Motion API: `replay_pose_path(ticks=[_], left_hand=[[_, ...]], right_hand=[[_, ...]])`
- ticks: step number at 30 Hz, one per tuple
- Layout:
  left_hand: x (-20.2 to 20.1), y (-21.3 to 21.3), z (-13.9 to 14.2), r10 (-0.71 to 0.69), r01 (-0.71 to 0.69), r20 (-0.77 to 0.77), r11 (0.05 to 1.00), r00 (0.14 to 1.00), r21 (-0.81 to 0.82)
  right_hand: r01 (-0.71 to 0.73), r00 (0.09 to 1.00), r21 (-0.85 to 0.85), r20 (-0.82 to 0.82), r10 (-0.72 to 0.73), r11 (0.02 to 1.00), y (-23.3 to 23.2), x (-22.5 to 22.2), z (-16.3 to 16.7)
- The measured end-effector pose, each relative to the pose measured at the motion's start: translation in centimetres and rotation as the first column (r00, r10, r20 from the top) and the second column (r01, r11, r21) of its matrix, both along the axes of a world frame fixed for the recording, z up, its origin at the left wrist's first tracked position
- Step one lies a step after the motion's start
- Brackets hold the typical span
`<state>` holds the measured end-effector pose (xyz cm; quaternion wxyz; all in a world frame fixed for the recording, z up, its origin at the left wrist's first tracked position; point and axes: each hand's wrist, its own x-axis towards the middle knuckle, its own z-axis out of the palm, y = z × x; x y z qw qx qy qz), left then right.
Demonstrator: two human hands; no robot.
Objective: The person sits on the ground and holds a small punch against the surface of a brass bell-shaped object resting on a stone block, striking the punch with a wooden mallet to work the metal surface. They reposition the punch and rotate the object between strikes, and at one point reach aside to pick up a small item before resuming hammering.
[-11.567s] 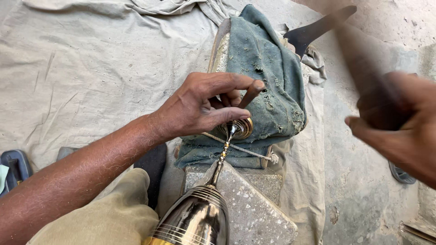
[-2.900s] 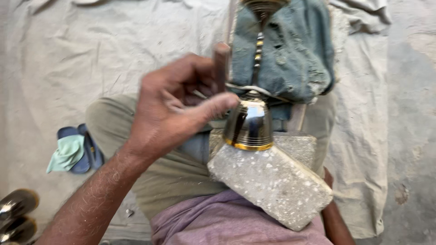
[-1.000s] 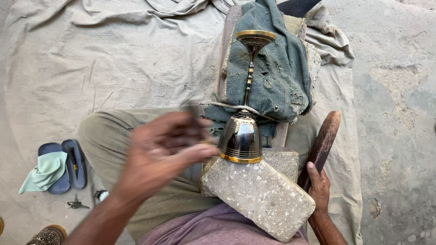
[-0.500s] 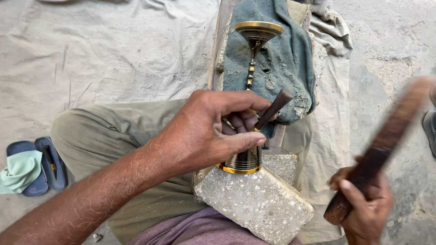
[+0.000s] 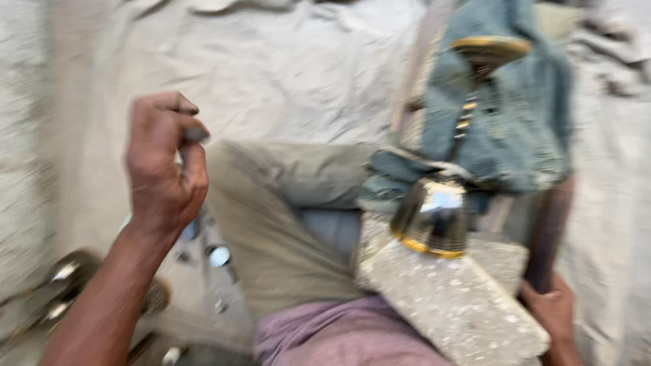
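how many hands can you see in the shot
2. The left hand is raised at left over the cloth, closed on a small dark tool. The right hand is at the lower right edge, gripping a dark stick beside the stone block. It is partly cut off.

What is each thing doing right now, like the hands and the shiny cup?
Left hand: raised, closed on a small dark tool.
Right hand: low, grip on a dark stick.
Cup: lying on its side across the stone block, wide end toward the person.
Blue cloth: bunched under the cup's stem.
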<state>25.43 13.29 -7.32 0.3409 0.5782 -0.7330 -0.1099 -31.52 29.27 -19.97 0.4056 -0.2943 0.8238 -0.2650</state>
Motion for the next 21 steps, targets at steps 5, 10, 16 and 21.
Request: replay_pose_path(ticks=[5,10,16,21], left_hand=[[7.5,8.8,-9.6,-0.074,-0.114,0.277,0.789,0.958,0.603],[4.2,16.8,-15.0,0.105,-0.469,0.494,0.528,0.863,0.708],[2.2,17.6,-15.0,0.310,-0.608,0.544,0.585,0.779,0.537],[1.8,18.0,-13.1,0.445,-0.569,0.366,0.523,0.817,0.634]], right_hand=[[-0.044,0.998,-0.056,0.038,0.046,0.997,0.3,1.1,-0.8],[-0.061,0.991,0.063,-0.114,0.068,0.996,-0.8,2.4,0.8],[-0.091,0.990,0.004,-0.105,0.091,0.996,-0.8,2.8,0.9],[-0.130,0.983,-0.009,-0.135,0.128,0.991,0.3,1.4,-0.5]])
